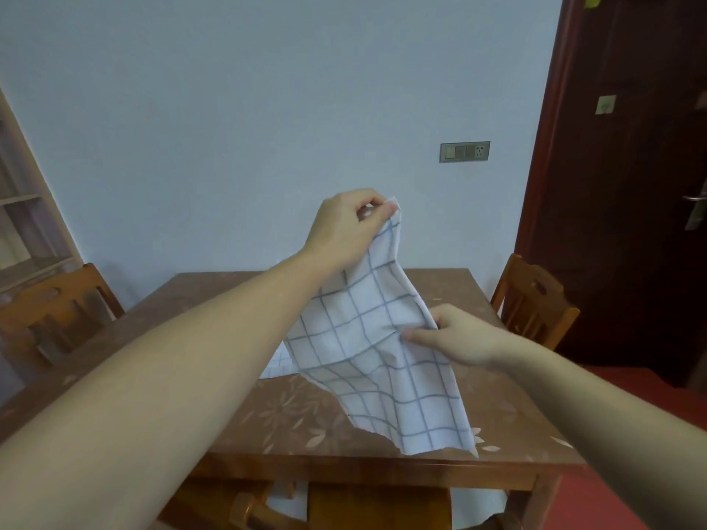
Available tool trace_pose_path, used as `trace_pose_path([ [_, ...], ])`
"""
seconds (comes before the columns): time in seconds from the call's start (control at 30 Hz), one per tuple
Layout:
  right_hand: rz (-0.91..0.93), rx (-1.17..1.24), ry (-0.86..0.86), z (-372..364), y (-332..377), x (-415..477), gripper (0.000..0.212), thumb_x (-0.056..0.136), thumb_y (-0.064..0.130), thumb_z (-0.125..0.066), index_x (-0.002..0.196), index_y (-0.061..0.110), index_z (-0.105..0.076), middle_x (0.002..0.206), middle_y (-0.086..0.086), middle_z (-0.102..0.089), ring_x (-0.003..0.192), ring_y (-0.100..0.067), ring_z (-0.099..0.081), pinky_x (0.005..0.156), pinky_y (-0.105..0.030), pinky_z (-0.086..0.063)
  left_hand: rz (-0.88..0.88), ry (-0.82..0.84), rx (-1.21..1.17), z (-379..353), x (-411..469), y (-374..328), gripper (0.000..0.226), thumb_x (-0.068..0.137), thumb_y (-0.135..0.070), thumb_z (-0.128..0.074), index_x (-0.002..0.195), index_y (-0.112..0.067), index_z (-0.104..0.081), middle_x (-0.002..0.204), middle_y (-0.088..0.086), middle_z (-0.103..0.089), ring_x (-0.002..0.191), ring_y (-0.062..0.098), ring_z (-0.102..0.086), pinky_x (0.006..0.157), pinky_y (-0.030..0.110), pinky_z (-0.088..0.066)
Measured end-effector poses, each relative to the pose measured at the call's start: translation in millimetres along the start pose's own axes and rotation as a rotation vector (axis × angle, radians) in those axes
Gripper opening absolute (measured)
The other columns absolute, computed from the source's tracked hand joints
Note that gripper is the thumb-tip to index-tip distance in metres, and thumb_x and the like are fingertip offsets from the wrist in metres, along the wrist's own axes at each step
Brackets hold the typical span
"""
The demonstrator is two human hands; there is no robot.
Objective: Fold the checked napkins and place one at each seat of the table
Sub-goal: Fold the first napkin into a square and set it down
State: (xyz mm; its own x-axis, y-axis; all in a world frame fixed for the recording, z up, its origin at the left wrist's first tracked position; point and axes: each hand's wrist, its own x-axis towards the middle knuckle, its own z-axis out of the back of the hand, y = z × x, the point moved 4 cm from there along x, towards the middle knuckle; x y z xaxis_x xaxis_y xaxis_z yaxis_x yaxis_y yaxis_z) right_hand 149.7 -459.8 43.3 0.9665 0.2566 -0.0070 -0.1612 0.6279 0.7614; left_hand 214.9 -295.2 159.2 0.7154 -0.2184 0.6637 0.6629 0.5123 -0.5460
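Note:
A white napkin with thin blue checks [378,338] hangs unfolded in the air above the brown table [290,411]. My left hand [344,227] pinches its top corner, raised high over the table's middle. Lower and to the right, my right hand [455,338] pinches the napkin's right edge between thumb and fingers. The cloth's bottom corner drapes down near the table's front edge. More checked cloth [277,363] lies on the table behind the hanging napkin, mostly hidden by it and by my left forearm.
Wooden chairs stand at the table's left [57,311], right [535,300] and near side [344,506]. A dark red door [631,185] is at the right, a shelf unit [26,208] at the left. The table's far edge meets a pale wall.

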Motion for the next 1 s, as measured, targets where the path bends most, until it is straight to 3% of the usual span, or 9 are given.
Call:
trace_pose_path([
  [0.1, -0.030, 0.021, 0.067, 17, 4, -5, 0.022, 0.095, 0.034, -0.061, 0.100, 0.020, -0.077, 0.104, 0.006, -0.076, 0.101, -0.012, -0.070, 0.100, -0.035, -0.050, 0.144, -0.090, -0.083, 7, -12, 34, 0.019, 0.090, -0.041, -0.065, 0.088, -0.023, -0.068, 0.076, -0.013, -0.064, 0.072, 0.001, -0.057, 0.070, 0.015, -0.044],
  [0.2, -0.059, 0.290, 0.006, 35, 3, -11, 0.025, 0.097, 0.023, -0.058, 0.110, 0.008, -0.072, 0.109, -0.005, -0.075, 0.104, -0.021, -0.071, 0.099, -0.039, -0.052, 0.458, -0.175, -0.275, -3, -51, 79, 0.043, 0.090, -0.047, -0.062, 0.118, -0.015, -0.062, 0.114, -0.001, -0.067, 0.102, 0.009, -0.060, 0.093, 0.024, -0.045],
  [0.27, -0.105, 0.481, -0.050, 43, -4, -11, 0.028, 0.097, 0.019, -0.056, 0.116, 0.001, -0.068, 0.114, -0.013, -0.073, 0.107, -0.028, -0.069, 0.099, -0.042, -0.052, 0.743, -0.025, -0.377, -24, -85, 105, 0.063, 0.086, -0.063, -0.056, 0.128, -0.016, -0.058, 0.130, 0.003, -0.062, 0.112, 0.013, -0.058, 0.098, 0.030, -0.043],
  [0.4, -0.199, 0.717, -0.126, 45, -28, -12, 0.031, 0.098, 0.020, -0.055, 0.123, 0.003, -0.063, 0.116, -0.015, -0.072, 0.107, -0.030, -0.069, 0.093, -0.044, -0.053, 1.077, 0.346, -0.940, -62, -139, 95, 0.063, 0.087, -0.074, -0.038, 0.100, -0.024, -0.074, 0.099, 0.004, -0.076, 0.089, 0.023, -0.072, 0.086, 0.047, -0.050],
  [0.5, -0.262, 0.755, -0.171, 42, -42, -13, 0.028, 0.098, 0.020, -0.055, 0.122, 0.009, -0.064, 0.111, -0.011, -0.074, 0.099, -0.026, -0.073, 0.086, -0.041, -0.055, 1.019, 0.401, -1.127, -77, -137, 80, 0.072, 0.085, -0.077, -0.037, 0.110, -0.022, -0.075, 0.118, 0.009, -0.071, 0.104, 0.026, -0.069, 0.095, 0.048, -0.048],
  [0.63, -0.347, 0.720, -0.203, 42, -60, -16, 0.029, 0.096, 0.019, -0.058, 0.120, 0.004, -0.064, 0.109, -0.014, -0.074, 0.101, -0.032, -0.072, 0.095, -0.047, -0.052, 0.960, 0.374, -1.184, -74, -121, 80, 0.087, 0.083, -0.081, -0.024, 0.132, -0.020, -0.060, 0.133, 0.011, -0.062, 0.122, 0.029, -0.058, 0.105, 0.049, -0.042],
  [0.8, -0.421, 0.696, -0.251, 48, -71, -23, 0.043, 0.090, 0.035, -0.066, 0.120, 0.005, -0.065, 0.110, -0.014, -0.074, 0.100, -0.034, -0.071, 0.097, -0.049, -0.051, 0.797, 0.430, -0.918, -72, -113, 73, 0.031, 0.091, -0.021, -0.061, 0.115, -0.003, -0.066, 0.120, 0.018, -0.068, 0.105, 0.026, -0.068, 0.094, 0.039, -0.053],
  [0.9, -0.442, 0.680, -0.347, 59, -90, -22, 0.067, 0.072, 0.052, -0.074, 0.120, 0.006, -0.064, 0.106, -0.012, -0.075, 0.096, -0.035, -0.073, 0.097, -0.051, -0.052, 0.806, 0.393, -0.812, -65, -111, 71, 0.017, 0.093, -0.015, -0.062, 0.104, -0.004, -0.068, 0.106, 0.013, -0.073, 0.098, 0.024, -0.070, 0.089, 0.038, -0.054],
  [1.0, -0.465, 0.628, -0.395, 58, -77, -26, 0.052, 0.087, 0.045, -0.065, 0.116, 0.002, -0.063, 0.103, -0.013, -0.075, 0.092, -0.033, -0.072, 0.092, -0.048, -0.054, 0.799, 0.339, -0.759, -54, -109, 66, 0.007, 0.093, -0.015, -0.063, 0.090, -0.009, -0.066, 0.083, 0.002, -0.076, 0.085, 0.020, -0.070, 0.084, 0.037, -0.054],
])
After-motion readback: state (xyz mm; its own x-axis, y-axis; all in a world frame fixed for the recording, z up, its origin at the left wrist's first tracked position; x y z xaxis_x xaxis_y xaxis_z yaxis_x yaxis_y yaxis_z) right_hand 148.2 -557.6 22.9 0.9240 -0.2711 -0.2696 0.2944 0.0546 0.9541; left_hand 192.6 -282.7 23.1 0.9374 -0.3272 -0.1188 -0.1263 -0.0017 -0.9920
